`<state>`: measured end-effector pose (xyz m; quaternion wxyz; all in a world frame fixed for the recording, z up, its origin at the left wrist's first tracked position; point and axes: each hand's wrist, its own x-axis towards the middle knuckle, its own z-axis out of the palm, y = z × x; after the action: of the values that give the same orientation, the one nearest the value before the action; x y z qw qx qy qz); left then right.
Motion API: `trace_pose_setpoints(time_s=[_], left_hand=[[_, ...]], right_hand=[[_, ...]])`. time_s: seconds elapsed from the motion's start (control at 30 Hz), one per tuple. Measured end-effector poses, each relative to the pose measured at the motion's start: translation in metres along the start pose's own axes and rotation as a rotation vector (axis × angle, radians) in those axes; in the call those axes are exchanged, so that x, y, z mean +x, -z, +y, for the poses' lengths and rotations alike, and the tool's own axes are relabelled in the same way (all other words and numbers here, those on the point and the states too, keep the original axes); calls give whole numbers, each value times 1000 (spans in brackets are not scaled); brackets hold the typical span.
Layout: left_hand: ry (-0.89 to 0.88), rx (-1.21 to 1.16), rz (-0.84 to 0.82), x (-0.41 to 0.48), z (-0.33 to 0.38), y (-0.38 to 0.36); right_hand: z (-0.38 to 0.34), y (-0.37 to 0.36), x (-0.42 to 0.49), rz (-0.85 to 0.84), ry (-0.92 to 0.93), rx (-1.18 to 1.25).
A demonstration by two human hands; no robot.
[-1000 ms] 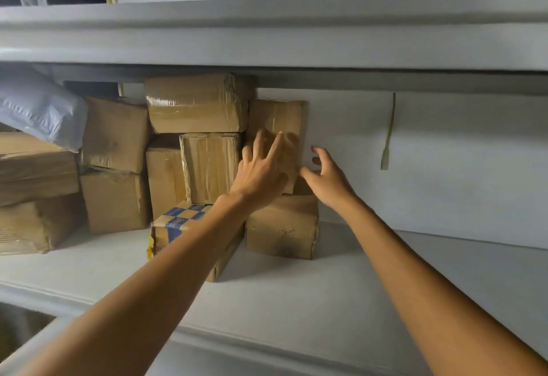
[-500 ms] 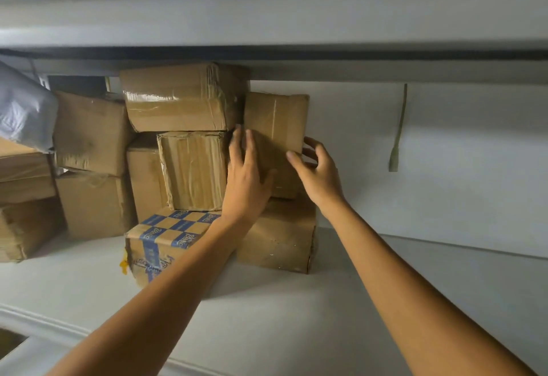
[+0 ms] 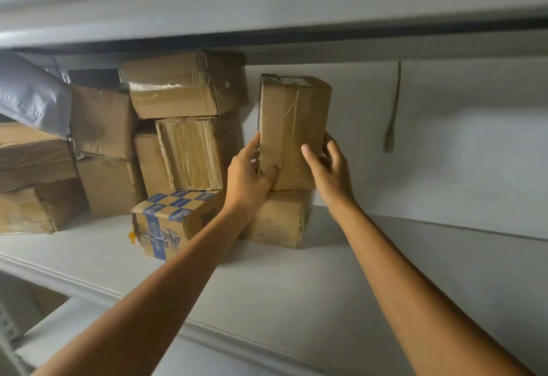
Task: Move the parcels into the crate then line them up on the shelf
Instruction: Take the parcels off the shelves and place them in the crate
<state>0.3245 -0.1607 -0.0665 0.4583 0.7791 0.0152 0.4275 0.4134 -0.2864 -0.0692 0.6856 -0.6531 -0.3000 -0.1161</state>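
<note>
While clasped at both sides by left grip [image 3: 247, 174] and right grip [image 3: 329, 171]: tall brown tape-wrapped cardboard parcel [image 3: 293, 126], upright above squat brown carton [image 3: 275, 221]; blue-checked carton [image 3: 175, 221], print unreadable.

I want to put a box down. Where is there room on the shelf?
The shelf is bare right of the tall parcel and the box under it, back to the wall, and along its front edge. The left is crowded with stacked parcels.
</note>
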Motion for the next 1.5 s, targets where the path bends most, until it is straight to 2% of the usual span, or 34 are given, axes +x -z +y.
trace_pose_setpoints(time_s=[0.2,0.33,0.43,0.53,0.67,0.77,0.9,1.03,1.23,1.33,1.5], left_hand=[[-14,-78,-8,-16,4,6],[-21,-170,-95,-23,7,9],[-90,-135,-164,-22,8,10],[-192,-131,-245,-26,15,5],[-177,-315,-305,-50,28,-6],[-263,-349,-352,-71,40,-20],[-293,-391,-564,-108,64,-44],[-292,-557,-761,-159,100,-64],[-183,-858,-1117,-243,169,-87],[-63,-846,-1244,-279,193,-100],[-84,-698,-1352,-361,242,-121]], right_hand=[[-10,9,-20,51,8,4],[-23,15,-38,98,13,-23],[-33,21,-53,152,5,-76],[-48,29,-73,242,-22,-127],[-67,49,-112,381,-57,-150],[-80,70,-150,472,-104,-201],[-99,102,-213,604,-201,-229],[-127,136,-280,733,-255,-238],[-171,192,-384,886,-278,-226],[-186,212,-432,932,-290,-212],[-214,251,-524,1079,-282,-277]])
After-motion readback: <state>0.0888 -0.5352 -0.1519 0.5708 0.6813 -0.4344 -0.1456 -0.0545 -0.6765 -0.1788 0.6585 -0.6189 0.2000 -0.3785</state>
